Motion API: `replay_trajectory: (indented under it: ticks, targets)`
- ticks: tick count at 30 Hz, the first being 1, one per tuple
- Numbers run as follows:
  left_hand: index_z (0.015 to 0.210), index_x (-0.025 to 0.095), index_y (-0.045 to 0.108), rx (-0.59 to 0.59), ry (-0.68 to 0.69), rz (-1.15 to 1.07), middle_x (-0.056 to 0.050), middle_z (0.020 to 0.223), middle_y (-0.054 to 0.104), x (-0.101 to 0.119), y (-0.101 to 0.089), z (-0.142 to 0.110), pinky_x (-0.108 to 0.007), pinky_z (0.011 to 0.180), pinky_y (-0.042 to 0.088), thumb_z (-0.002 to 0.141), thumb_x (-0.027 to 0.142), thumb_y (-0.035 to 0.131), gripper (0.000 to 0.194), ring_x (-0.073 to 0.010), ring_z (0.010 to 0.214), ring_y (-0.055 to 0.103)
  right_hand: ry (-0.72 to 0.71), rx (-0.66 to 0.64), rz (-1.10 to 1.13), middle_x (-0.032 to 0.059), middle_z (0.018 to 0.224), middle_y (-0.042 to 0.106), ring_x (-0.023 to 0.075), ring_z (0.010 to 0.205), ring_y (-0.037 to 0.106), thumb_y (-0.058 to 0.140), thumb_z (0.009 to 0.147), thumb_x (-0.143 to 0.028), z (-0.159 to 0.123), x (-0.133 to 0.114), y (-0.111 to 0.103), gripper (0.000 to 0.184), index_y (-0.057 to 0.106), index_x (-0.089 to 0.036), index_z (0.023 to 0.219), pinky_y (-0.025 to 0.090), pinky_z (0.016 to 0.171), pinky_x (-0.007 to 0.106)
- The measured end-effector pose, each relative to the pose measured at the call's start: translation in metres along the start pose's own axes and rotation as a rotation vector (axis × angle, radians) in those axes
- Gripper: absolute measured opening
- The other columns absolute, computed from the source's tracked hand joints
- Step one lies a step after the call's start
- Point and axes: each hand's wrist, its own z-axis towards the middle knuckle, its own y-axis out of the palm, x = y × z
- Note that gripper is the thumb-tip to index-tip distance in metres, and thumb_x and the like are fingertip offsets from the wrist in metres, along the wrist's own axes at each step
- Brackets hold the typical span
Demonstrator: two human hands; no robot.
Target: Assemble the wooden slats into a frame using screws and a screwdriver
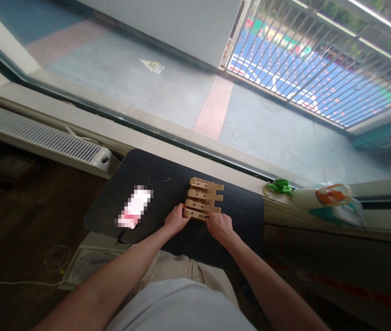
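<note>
- Left hand (176,219) clamped on the wooden frame's (203,205) seven-o'clock corner.
- Right hand (220,225) curled closed on its five-o'clock corner.
- One frame, four slats (212,187), toward the worktop's (168,204) two o'clock.

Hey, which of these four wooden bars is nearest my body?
The wooden bar farthest from the window, with your left hand at one end and right hand at the other. The other three bars lie beyond it.

Passable over black table (164,202) between pixelated item (135,207) and left hand (176,219). Blocked farther right by wooden piece (204,195), past far edge by window glass (178,105).
</note>
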Motion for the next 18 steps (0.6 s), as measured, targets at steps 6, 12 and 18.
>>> replay_trajectory:
  ticks: [6, 12, 18]
  targets:
    - [0.091, 0.020, 0.051, 0.042, 0.023, 0.069, -0.006, 0.095, 0.065, 0.008, 0.007, -0.004, -0.027, 0.072, 0.044, 0.084, 0.030, 0.041, 0.016, -0.0185, 0.089, 0.061, -0.023, -0.014, -0.064, 0.0110, 0.090, 0.068, 0.0203, 0.085, 0.064, 0.042, 0.086, -0.023, -0.004, 0.003, -0.007, 0.022, 0.061, -0.017, 0.096, 0.046, 0.070, 0.029]
    - [0.093, 0.021, 0.052, -0.011, -0.008, 0.090, -0.005, 0.096, 0.066, 0.011, 0.011, -0.011, -0.027, 0.069, 0.044, 0.084, 0.028, 0.039, 0.016, -0.0185, 0.088, 0.062, -0.185, 0.018, -0.180, 0.0141, 0.096, 0.064, 0.0214, 0.088, 0.062, 0.035, 0.086, -0.008, -0.009, 0.002, -0.016, 0.029, 0.061, -0.016, 0.097, 0.046, 0.069, 0.030]
    - [0.094, 0.021, 0.052, -0.019, -0.011, 0.096, -0.006, 0.098, 0.066, 0.012, 0.009, -0.011, -0.028, 0.070, 0.044, 0.085, 0.027, 0.037, 0.019, -0.0187, 0.089, 0.062, -0.170, 0.000, -0.141, 0.0143, 0.088, 0.067, 0.0212, 0.086, 0.063, 0.037, 0.083, -0.005, -0.001, -0.001, -0.008, 0.030, 0.065, -0.011, 0.090, 0.047, 0.070, 0.028]
